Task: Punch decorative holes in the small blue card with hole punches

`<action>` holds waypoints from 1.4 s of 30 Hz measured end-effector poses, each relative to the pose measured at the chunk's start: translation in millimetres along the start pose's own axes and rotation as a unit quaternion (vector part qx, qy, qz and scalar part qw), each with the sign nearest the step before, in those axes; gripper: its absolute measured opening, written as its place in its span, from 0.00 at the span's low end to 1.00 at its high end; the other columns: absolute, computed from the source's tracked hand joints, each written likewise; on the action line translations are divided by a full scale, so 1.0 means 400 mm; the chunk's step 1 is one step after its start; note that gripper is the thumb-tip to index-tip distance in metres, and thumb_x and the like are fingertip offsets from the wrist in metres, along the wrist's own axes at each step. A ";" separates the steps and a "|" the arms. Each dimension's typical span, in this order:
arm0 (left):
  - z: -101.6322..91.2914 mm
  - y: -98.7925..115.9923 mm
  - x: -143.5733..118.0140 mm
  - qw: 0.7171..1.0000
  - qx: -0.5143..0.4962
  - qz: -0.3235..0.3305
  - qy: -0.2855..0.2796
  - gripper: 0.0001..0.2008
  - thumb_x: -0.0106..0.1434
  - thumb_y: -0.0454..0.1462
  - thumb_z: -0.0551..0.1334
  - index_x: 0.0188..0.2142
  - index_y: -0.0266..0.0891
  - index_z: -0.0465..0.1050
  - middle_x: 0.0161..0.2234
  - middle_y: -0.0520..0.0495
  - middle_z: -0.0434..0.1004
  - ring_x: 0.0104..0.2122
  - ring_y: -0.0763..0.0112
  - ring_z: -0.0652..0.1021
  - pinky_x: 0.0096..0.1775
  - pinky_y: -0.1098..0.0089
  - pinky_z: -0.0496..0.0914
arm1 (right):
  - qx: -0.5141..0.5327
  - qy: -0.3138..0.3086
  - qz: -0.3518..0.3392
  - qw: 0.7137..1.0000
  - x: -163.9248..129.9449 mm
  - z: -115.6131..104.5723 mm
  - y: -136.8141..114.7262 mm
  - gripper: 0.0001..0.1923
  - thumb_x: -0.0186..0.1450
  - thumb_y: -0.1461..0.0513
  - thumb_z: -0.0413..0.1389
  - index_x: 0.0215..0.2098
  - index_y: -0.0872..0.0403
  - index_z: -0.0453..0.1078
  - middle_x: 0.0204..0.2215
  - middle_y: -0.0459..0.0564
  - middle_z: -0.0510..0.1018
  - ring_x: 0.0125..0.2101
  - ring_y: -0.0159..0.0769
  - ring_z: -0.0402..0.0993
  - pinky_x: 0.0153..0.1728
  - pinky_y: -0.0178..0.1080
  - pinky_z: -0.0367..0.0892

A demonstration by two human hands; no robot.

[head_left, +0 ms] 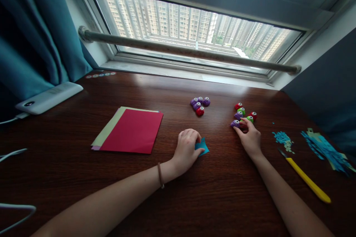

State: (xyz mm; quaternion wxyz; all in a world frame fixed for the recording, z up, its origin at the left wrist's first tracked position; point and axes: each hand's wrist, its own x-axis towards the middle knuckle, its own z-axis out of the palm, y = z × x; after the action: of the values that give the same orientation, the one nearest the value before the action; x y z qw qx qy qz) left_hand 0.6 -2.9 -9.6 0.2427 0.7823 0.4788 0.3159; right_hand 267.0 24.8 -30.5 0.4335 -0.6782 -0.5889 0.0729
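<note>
head view: small blue paper scrap [203,147], creased, under left hand [187,150].

Both forearms came in bare from the bottom edge, angled toward each other and laid low over the surface. Left hand [187,150] sat palm down, knuckles up, fingers curled inward, thumb and fingertips pinched together at its right side on something thin. A thin dark band circled the left wrist. Right hand [249,137] lay ahead and to the right of that pinch, well apart from it, palm down, wrist straight in line with the forearm. Its fingers were spread and reaching forward, tips pressed down, no closed grasp visible. Neither elbow was in view.
</note>
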 end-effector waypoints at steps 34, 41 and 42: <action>-0.034 0.018 -0.005 0.972 -0.218 0.061 -0.062 0.20 0.42 0.23 0.50 0.34 0.39 0.68 0.34 0.49 0.71 0.39 0.66 0.71 0.46 0.62 0.63 | 0.503 -0.239 0.301 0.774 -0.066 0.002 -0.167 0.18 0.57 0.55 0.59 0.42 0.55 0.66 0.37 0.52 0.75 0.31 0.34 0.73 0.27 0.33 0.67; -0.023 0.022 -0.004 0.977 -0.194 0.083 -0.033 0.28 0.55 0.36 0.64 0.55 0.42 0.58 0.53 0.43 0.63 0.54 0.61 0.62 0.57 0.58 0.52 | 0.505 -0.324 0.319 0.733 -0.117 0.002 -0.227 0.18 0.56 0.54 0.59 0.40 0.55 0.66 0.30 0.49 0.74 0.24 0.28 0.69 0.21 0.29 0.61; -0.018 0.021 -0.003 0.978 -0.186 0.083 -0.041 0.25 0.55 0.36 0.65 0.52 0.43 0.61 0.52 0.45 0.65 0.53 0.62 0.64 0.57 0.57 0.51 | 0.504 -0.334 0.322 0.729 -0.123 0.002 -0.237 0.17 0.56 0.54 0.59 0.38 0.56 0.65 0.29 0.48 0.73 0.23 0.27 0.69 0.21 0.29 0.60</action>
State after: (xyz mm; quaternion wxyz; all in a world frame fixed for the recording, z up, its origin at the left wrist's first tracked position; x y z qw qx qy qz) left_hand -0.1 -7.0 0.8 0.3766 0.7726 0.3348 0.3862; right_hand 182.1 -23.8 12.4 0.4376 -0.4411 -0.3186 0.7158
